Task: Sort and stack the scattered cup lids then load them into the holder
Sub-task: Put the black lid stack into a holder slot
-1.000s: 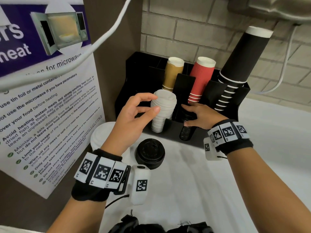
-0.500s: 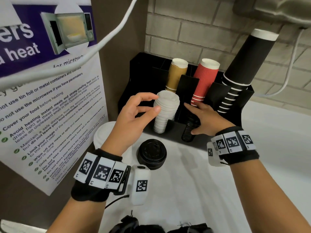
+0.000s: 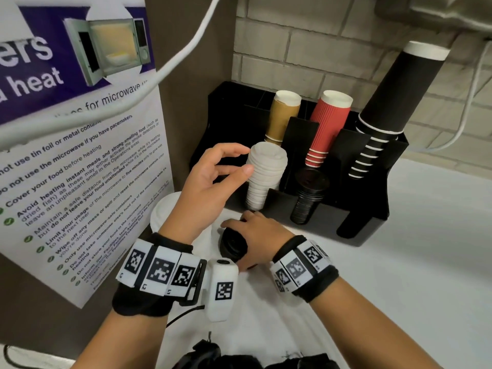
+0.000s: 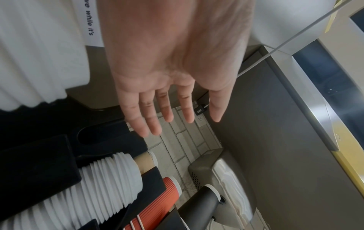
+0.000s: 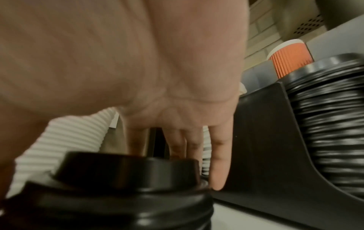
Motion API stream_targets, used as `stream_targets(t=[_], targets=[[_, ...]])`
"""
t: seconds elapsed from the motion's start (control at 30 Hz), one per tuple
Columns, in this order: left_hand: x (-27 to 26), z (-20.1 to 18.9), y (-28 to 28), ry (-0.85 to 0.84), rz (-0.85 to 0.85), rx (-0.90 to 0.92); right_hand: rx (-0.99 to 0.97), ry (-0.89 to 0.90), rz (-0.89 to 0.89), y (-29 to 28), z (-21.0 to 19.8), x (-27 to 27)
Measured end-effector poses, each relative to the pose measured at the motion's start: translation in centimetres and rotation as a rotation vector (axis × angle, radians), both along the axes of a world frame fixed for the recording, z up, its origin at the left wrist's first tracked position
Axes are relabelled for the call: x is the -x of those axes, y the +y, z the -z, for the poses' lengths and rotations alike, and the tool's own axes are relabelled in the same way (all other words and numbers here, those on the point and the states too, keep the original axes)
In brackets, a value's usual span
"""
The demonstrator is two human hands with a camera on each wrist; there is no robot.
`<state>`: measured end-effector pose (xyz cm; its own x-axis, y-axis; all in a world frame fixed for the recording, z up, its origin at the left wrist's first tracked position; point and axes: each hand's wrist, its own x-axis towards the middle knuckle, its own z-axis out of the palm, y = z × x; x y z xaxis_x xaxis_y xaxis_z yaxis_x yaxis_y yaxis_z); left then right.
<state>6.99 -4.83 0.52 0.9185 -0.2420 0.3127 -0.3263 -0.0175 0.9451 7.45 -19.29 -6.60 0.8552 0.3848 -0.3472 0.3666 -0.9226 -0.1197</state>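
Observation:
A black holder (image 3: pixel 368 230) stands against the brick wall, with a stack of white lids (image 3: pixel 266 171) in its left front slot and a stack of black lids (image 3: pixel 308 195) in the middle slot. My left hand (image 3: pixel 239 161) hovers beside the white stack; its fingers (image 4: pixel 149 118) are spread and straight and hold nothing. A short stack of black lids (image 3: pixel 233 246) sits on the white counter. My right hand (image 3: pixel 253 230) lies over it, fingers (image 5: pixel 218 163) reaching straight down past its far rim. The right thumb is hidden.
Loose white lids (image 3: pixel 165 211) lie on the counter behind my left wrist. Brown cups (image 3: pixel 285 113), red cups (image 3: pixel 330 121) and tall black cups (image 3: pixel 399 102) fill the holder's rear slots. A microwave poster (image 3: pixel 80 169) hangs at left. A white cable (image 3: pixel 170 67) crosses overhead.
My right hand has left the black lids in the holder and come back and down onto the black stack on the counter. The left hand has stayed by the white stack.

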Motion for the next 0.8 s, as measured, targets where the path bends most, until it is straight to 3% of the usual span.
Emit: stream_targets(t=[0.3,0.4,0.5,0.63,0.8], targets=[[-0.3,0.4,0.0,0.001,-0.006,0.002,-0.318,0.041,0.131,-1.8,-0.4,-0.8],[-0.3,0.4,0.2,-0.011,-0.012,0.004,-0.586,0.002,0.19,-3.4,-1.7,-0.7],[-0.3,0.4,0.3,-0.015,0.015,-0.009,-0.984,-0.017,0.246,-4.9,-3.1,0.2],[0.0,0.8,-0.1,0.001,0.218,-0.187,-1.402,0.035,0.299,-5.6,-4.6,1.9],[0.7,0.9,-0.8,0.035,0.304,-0.172,-1.458,0.063,0.257,-5.8,-5.6,2.4]])
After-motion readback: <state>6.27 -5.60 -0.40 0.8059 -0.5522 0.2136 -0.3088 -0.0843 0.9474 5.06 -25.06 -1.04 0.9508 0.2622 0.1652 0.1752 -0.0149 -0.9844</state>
